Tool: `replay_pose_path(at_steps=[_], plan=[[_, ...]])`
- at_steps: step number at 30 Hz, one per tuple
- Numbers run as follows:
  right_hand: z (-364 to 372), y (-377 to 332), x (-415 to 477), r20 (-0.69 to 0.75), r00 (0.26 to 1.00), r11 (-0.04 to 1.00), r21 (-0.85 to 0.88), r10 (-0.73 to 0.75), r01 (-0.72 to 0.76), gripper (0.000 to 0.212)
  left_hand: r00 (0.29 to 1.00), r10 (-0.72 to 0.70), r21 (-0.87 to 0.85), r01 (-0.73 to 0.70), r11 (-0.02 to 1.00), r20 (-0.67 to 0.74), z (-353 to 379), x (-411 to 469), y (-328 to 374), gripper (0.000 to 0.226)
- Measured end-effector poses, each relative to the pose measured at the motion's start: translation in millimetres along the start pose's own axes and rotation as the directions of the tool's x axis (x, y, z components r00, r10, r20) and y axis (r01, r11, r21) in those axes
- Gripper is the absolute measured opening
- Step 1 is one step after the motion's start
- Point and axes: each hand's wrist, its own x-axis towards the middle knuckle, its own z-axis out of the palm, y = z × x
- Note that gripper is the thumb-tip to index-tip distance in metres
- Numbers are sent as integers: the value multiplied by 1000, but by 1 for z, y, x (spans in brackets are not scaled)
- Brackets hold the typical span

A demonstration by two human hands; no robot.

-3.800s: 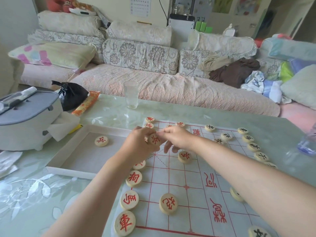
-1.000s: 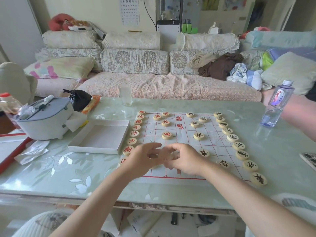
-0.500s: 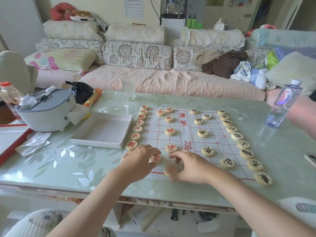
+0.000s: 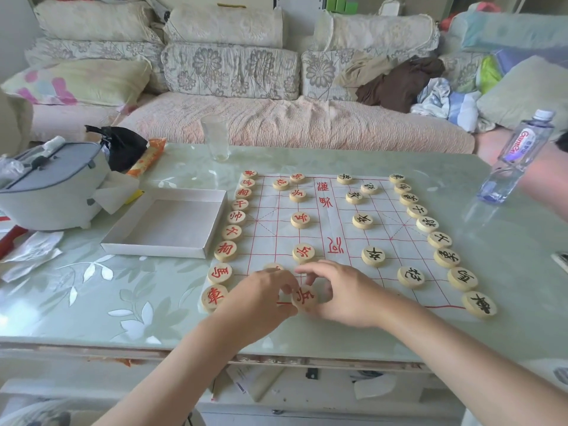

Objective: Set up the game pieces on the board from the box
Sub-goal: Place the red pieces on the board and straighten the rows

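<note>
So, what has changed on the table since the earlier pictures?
The one piece that lay in the box is gone; it is empty now. Both hands came to the near edge of the board, where the left hand and right hand pinch a red piece. The black pieces, glass and bottle stayed.

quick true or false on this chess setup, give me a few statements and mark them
The white box holds no pieces. True.
The black-marked pieces line the board's left edge. False: the red-marked pieces do; black ones line the right.
The left hand and right hand both grip one red-marked piece at the near edge. True.
The water bottle lies on its side. False: it stands upright.
</note>
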Motion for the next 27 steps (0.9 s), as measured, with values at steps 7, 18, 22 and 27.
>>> replay_pose_path(at_steps=[7,18,22,27], plan=[[-4,1,6,32,999,1000,-6,6,-5,67,1000,9,-8,-9,1000,2,-1,4,-3,35],[-26,22,49,-110,988,994,-17,106,-109,58,995,-53,17,54,998,-86,-27,54,-20,37],[-19,20,65,-81,990,993,-31,112,-115,60,997,-59,-35,57,998,-40,-25,70,-20,45],[-17,15,71,-84,992,993,-60,98,-103,64,998,-55,-42,56,998,21,-21,80,-17,47]])
